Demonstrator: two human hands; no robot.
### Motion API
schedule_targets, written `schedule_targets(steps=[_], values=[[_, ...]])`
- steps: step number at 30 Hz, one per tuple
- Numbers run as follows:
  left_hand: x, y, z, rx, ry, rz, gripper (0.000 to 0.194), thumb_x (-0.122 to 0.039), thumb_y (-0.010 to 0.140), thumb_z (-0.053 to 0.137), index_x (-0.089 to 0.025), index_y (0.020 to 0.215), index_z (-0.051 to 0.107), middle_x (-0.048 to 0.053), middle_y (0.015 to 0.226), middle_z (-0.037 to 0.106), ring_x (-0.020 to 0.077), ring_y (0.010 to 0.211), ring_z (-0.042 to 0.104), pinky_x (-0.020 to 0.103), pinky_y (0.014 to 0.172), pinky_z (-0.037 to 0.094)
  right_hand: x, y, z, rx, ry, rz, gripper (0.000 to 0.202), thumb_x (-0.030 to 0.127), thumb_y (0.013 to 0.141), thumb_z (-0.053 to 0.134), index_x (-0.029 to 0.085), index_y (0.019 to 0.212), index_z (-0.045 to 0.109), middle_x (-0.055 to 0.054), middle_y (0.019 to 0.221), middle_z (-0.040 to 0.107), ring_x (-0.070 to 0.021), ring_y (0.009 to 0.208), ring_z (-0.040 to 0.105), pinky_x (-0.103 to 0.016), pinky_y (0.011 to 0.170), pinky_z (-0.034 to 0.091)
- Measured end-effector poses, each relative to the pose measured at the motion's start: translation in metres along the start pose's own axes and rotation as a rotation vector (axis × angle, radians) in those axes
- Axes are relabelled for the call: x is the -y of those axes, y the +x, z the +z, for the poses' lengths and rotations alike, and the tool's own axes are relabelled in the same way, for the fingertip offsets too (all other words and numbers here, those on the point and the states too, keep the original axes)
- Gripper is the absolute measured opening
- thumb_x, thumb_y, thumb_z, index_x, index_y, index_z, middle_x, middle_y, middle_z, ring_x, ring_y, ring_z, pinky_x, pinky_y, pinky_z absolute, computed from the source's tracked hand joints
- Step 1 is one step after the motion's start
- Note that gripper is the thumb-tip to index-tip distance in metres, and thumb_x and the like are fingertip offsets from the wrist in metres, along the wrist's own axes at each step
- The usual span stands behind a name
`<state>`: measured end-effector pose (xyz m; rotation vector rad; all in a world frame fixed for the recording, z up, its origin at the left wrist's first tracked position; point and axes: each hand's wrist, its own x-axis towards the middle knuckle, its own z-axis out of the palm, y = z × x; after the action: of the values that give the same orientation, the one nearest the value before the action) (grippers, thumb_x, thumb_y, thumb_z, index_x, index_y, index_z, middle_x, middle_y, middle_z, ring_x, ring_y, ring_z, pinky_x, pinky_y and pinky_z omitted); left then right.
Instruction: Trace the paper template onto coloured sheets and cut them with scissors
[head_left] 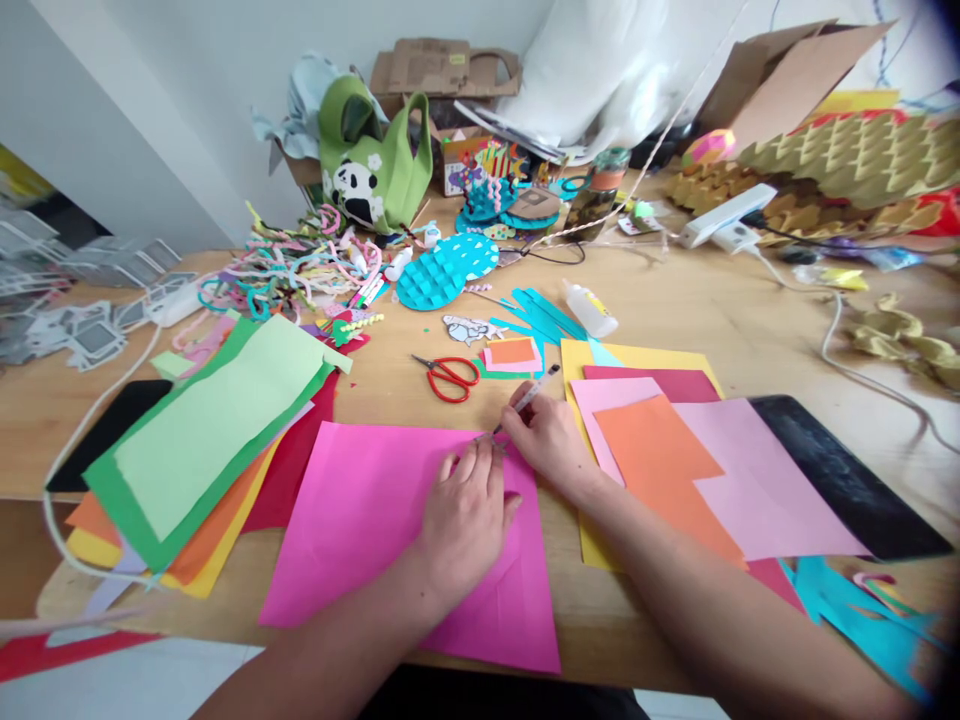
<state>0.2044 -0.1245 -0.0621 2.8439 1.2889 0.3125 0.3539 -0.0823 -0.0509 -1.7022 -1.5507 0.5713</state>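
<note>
A large sheet of bright pink paper [360, 520] lies in front of me on the table. My left hand [466, 510] rests flat on it, fingers stretched toward the far edge. Under those fingertips is a small greyish piece [491, 440], mostly covered, whose kind I cannot make out. In my right hand [551, 440] is a slim marker pen [536, 388], its tip pointing down at the paper beside my left fingertips. Red-handled scissors [450, 378] lie just beyond the sheet. Near them are a small stack of orange and pink paper pieces [511, 353] and a fish cut-out [471, 330].
Green paper sheets [217, 430] are piled at left, orange and pink sheets [652, 450] at right beside a black tablet [847, 480]. Farther back are a glue bottle [591, 310], blue paper discs [431, 280], tangled pipe cleaners [285, 265], a green bag [390, 170] and a power strip [727, 215].
</note>
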Motion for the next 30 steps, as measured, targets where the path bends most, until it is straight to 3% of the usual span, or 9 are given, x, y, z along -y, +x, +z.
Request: schedule_targets(steps=[19, 30], values=[[-0.0003, 0.0002, -0.0012, 0.018, -0.016, -0.006, 0.045, -0.033, 0.092, 0.048, -0.005, 0.128, 0.049, 0.018, 0.132, 0.053, 0.0273, 0.121, 0.048, 0.045, 0.094, 0.041, -0.0011, -0.0010, -0.0004, 0.001, 0.031, 0.016, 0.009, 0.020, 0.075, 0.047, 0.020, 0.066, 0.047, 0.000, 0.055, 0.057, -0.0132, 0.048, 0.051, -0.024, 0.050, 0.035], [0.0000, -0.0001, -0.0013, -0.002, -0.013, 0.000, 0.043, -0.032, 0.091, 0.050, -0.007, 0.125, 0.051, 0.019, 0.131, 0.054, 0.0278, 0.120, 0.049, 0.045, 0.094, 0.041, -0.0002, -0.0025, 0.0006, 0.009, 0.005, 0.022, 0.011, 0.022, 0.075, 0.048, 0.021, 0.065, 0.045, 0.002, 0.051, 0.052, -0.0119, 0.045, 0.048, -0.023, 0.049, 0.034]])
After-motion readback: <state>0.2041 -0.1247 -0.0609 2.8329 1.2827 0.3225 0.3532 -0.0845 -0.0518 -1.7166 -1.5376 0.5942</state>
